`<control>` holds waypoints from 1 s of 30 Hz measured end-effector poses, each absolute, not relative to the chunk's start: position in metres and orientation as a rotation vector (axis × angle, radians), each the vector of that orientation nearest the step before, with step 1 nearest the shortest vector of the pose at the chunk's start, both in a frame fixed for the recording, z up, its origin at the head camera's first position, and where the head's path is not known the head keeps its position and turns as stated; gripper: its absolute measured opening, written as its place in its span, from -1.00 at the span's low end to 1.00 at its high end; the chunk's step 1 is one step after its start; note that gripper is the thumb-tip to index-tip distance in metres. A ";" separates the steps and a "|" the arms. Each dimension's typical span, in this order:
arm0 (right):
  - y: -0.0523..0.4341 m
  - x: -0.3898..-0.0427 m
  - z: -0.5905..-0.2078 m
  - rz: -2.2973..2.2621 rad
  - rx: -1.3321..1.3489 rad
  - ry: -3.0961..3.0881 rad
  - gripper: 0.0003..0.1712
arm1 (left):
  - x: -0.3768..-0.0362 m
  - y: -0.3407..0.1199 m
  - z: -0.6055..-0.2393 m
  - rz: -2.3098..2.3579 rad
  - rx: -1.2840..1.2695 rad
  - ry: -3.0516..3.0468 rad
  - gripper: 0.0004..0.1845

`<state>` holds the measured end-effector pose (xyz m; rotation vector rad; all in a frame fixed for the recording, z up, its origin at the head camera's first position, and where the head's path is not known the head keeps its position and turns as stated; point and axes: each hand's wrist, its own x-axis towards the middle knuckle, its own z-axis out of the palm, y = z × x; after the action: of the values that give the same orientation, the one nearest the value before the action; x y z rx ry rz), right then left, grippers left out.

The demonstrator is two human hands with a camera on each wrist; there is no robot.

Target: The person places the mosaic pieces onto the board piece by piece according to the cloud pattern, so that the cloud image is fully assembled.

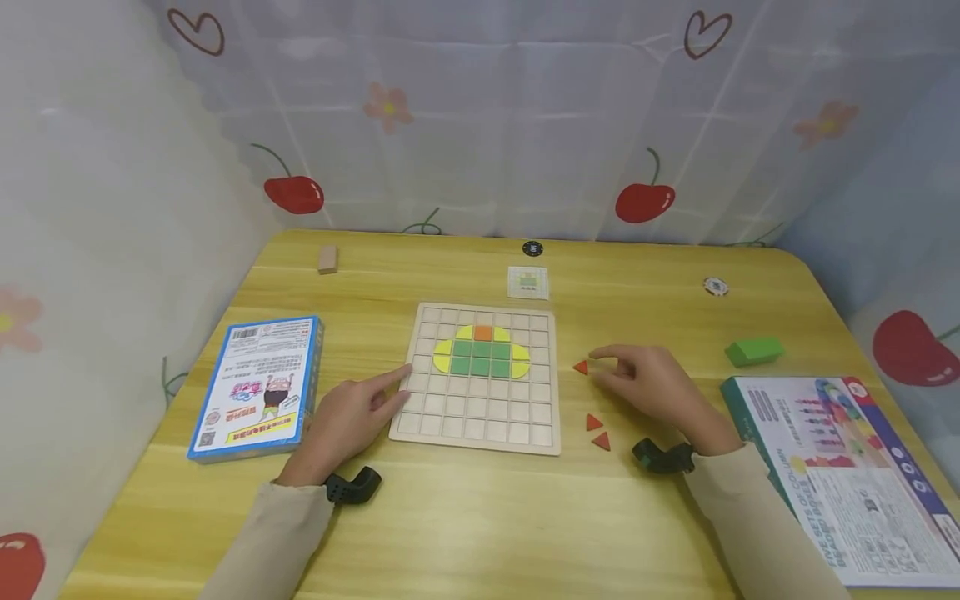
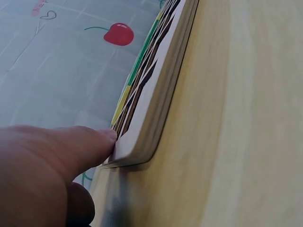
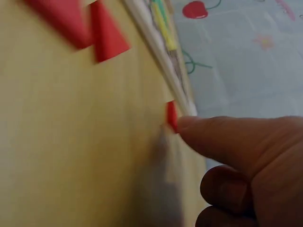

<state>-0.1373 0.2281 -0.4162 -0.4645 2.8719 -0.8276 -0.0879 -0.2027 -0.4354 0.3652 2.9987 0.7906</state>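
Observation:
A wooden grid board (image 1: 480, 417) lies mid-table, holding green squares (image 1: 480, 357), yellow pieces at their sides (image 1: 442, 357) and an orange square (image 1: 483, 332) on top. My left hand (image 1: 360, 412) rests on the table, and its straight index finger (image 2: 90, 142) touches the board's left edge (image 2: 142, 142). My right hand (image 1: 645, 383) lies right of the board. One fingertip (image 3: 199, 130) touches a small red triangle (image 1: 581, 367) (image 3: 171, 116) on the table. Two more red triangles (image 1: 597, 432) (image 3: 106, 35) lie nearer me.
A blue box (image 1: 258, 385) lies at the left and a larger printed box (image 1: 840, 467) at the right. A green block (image 1: 753, 351), a wooden block (image 1: 327, 258), a small card (image 1: 528, 282), a black disc (image 1: 532, 248) and a white chip (image 1: 716, 286) lie farther back. Cherry-print cloth surrounds the table.

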 end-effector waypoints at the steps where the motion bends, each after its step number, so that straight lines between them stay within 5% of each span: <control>1: 0.230 -0.137 -0.419 -0.835 -0.474 2.873 -0.60 | -0.088 -0.203 -0.436 0.794 0.362 2.999 -0.55; 21: 0.218 -0.137 -0.436 -0.866 -0.548 2.945 -0.69 | -0.086 -0.203 -0.435 0.813 0.358 2.993 -0.54; 30: 0.146 -0.130 -0.424 -1.014 -0.847 2.873 -0.75 | -0.088 -0.203 -0.434 0.807 0.328 2.974 -0.54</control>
<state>-0.1299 0.1458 -0.4237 -0.8467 2.8726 -1.0140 -0.0877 -0.2026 -0.4335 0.3280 2.9743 0.8066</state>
